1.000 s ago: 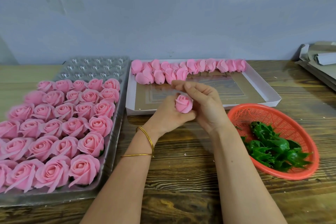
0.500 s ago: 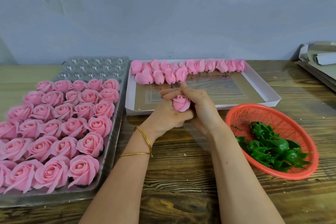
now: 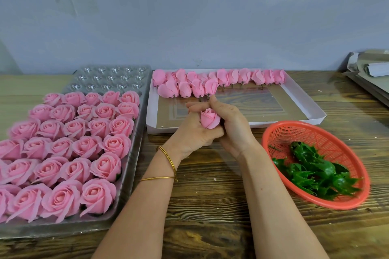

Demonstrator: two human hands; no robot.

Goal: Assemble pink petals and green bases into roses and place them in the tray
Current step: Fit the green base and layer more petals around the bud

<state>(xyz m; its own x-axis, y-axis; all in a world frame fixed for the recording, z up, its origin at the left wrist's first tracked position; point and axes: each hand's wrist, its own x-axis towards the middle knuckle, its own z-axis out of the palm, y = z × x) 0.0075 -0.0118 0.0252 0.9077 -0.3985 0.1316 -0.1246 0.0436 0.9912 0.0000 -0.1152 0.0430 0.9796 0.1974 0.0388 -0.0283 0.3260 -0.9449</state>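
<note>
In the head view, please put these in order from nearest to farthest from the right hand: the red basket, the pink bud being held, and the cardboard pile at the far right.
1. The pink bud: in the middle, touching the right hand, whose fingers curl against it.
2. The red basket: on the table, just to the right of the wrist.
3. The cardboard pile: at the far right back edge of the table.

From my seat the counter [image 3: 210,206] reads as rough, dark-grained wood. The tray [image 3: 113,78] at its left edge is clear, glossy plastic. The roses [image 3: 63,153] in it look matt and soft, as does the bud [image 3: 209,119] that the left hand [image 3: 193,132] and right hand [image 3: 233,126] grip. The basket [image 3: 315,132] is red plastic mesh, the green bases [image 3: 315,174] shiny plastic, the bangles [image 3: 168,160] polished gold metal.
</note>
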